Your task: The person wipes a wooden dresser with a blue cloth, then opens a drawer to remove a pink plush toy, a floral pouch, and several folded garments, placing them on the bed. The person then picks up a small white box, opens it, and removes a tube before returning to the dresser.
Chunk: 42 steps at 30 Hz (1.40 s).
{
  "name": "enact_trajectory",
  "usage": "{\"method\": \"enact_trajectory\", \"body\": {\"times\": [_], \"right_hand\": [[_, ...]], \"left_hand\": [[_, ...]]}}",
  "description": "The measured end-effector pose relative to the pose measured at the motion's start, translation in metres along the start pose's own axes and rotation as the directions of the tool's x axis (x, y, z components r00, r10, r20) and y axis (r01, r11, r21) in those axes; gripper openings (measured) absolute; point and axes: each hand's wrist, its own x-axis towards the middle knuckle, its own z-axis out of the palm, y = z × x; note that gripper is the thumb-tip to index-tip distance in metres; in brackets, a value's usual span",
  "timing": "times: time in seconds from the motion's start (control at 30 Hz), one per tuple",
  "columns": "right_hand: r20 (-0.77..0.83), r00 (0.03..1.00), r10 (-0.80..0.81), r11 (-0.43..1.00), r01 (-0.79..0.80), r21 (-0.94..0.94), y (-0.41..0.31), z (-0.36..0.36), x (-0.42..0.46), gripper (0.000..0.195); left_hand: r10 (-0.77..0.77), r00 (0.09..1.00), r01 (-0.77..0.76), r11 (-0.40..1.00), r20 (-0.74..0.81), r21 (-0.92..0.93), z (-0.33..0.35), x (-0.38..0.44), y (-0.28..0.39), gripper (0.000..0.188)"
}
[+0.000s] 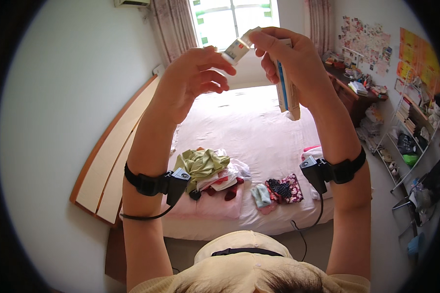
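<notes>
My right hand point(297, 62) is raised before the window. Thumb and fingertips pinch one end of a small white labelled pack point(237, 51); whether it is a box or a tube is unclear. Against the same palm rests a long white carton with a blue stripe point(284, 86), upright, its lower end flap apparently loose. My left hand point(196, 73) is just left of the small pack, fingers spread and curled. The pack's free end overlaps the left index finger in the picture; whether they touch is hard to tell. Both hands are above the bed point(238, 121).
On the bed's near edge lie a green cloth point(201, 163) on piled clothes, a pale blue folded cloth point(261, 195) and a flowered cloth point(291, 187). A wooden headboard point(121, 146) stands left. At right are a cluttered desk point(343, 82) and a rack point(407, 139). Strapped devices with cables are on both forearms.
</notes>
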Motion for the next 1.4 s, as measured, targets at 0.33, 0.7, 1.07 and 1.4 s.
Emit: {"method": "enact_trajectory", "body": {"times": [0.33,0.7,1.07,1.4], "right_hand": [[-0.129,0.987,0.091,0.994,-0.082,0.070,-0.034,-0.051,0.011,0.026],[-0.173,0.979,-0.107,0.953,0.052,-0.297,-0.094,-0.069,0.007,0.032],[-0.100,0.958,-0.268,0.745,0.141,-0.652,-0.128,-0.068,0.020,0.034],[-0.194,0.979,-0.067,0.747,-0.080,-0.660,-0.109,-0.072,0.038,0.033]], "left_hand": [[-0.001,1.000,0.001,0.999,0.004,0.050,0.006,0.001,-0.013,0.034],[-0.014,0.998,0.017,0.998,0.059,-0.057,0.024,0.002,-0.031,0.026],[-0.008,0.993,0.022,0.993,0.116,-0.117,0.036,0.007,-0.038,0.026],[-0.008,0.993,0.028,0.985,0.115,-0.171,0.030,0.010,-0.051,0.024]]}}
